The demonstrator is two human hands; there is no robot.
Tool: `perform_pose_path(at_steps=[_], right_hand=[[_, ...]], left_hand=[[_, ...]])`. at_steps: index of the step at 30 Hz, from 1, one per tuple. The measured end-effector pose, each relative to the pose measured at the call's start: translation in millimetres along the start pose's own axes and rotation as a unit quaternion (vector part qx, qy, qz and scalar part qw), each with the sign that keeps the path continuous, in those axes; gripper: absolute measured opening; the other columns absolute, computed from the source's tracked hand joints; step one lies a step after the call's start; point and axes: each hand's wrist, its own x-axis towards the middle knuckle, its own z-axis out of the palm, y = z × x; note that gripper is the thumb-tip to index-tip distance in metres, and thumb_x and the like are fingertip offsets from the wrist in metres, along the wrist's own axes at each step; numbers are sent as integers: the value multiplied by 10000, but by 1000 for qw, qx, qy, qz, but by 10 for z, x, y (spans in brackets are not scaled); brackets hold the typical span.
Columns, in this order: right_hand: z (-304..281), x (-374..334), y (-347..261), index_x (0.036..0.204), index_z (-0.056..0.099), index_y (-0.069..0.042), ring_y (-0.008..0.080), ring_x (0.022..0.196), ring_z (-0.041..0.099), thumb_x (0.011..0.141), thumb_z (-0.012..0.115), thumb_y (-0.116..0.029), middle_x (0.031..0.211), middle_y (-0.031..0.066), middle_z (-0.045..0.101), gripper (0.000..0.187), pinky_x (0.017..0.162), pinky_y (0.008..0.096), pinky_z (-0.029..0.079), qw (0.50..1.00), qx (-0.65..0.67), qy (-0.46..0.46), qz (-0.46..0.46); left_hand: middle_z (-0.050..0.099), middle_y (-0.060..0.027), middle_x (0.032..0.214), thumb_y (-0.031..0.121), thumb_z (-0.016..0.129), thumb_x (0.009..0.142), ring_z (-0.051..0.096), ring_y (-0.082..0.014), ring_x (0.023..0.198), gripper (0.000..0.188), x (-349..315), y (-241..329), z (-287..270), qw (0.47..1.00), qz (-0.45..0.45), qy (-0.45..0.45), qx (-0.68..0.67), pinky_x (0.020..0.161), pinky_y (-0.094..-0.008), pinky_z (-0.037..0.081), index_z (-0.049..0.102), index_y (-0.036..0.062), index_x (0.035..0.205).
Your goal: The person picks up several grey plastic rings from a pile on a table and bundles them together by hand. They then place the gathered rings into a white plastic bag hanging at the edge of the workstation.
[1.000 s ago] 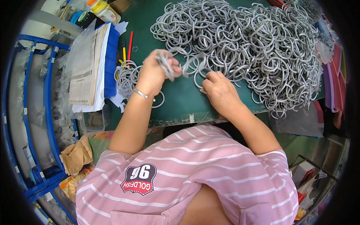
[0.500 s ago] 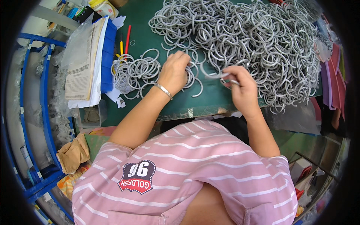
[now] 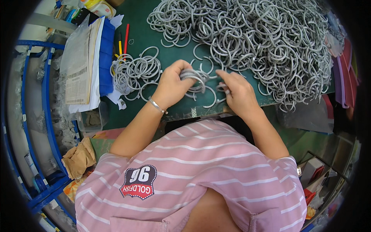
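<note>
Grey, open-ended rings cover much of a green table. In my left hand [image 3: 172, 83] is a small stack of these grey rings [image 3: 196, 79], pinched between thumb and fingers. My right hand [image 3: 237, 89] is just to the right, its index finger stretched toward the stack and the other fingers curled. Something grey shows at those curled fingers, too blurred to name. A few loose rings [image 3: 210, 97] lie on the table between and under my hands. The big heap of open rings [image 3: 262, 42] rises beyond my right hand. To the left of my left hand sits a smaller pile of closed-looking rings [image 3: 135, 71].
A blue bin [image 3: 106, 58] with papers [image 3: 83, 65] against it stands at the left. Near it lie a red pen [image 3: 126, 35] and yellow-handled pliers [image 3: 120, 48]. Blue shelving [image 3: 46, 104] runs down the left side. Plastic bags [image 3: 309, 116] hang by the table's right edge.
My left hand has come up off the table with a stack of rings. My right hand has moved slightly left and down, nearer to it.
</note>
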Motion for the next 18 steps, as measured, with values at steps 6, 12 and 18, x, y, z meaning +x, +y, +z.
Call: perform_pose_path(at_steps=[6,12,18], right_hand=[[-36,101,46,968,623,-57,289,820,583,685,631,34,813,94,547,297,672,393,481,986,-137,-90,-14],[104,110,93,1032,572,-86,273,757,596,725,575,-27,781,78,542,313,624,387,489,990,-127,-47,-40],[214,180,81,979,555,-80,240,672,616,737,558,-67,736,66,555,242,582,368,503,978,-196,-45,-50]], left_hand=[[603,-44,846,-11,527,878,610,-96,665,119,45,75,-35,995,-26,75,-56,593,-223,514,487,12,988],[593,-56,895,-4,571,828,612,-133,721,127,132,130,-85,999,-48,18,6,626,-247,503,554,31,949],[562,-162,1049,-50,633,657,554,-351,936,255,279,-127,44,891,248,75,374,813,-383,468,579,-1,901]])
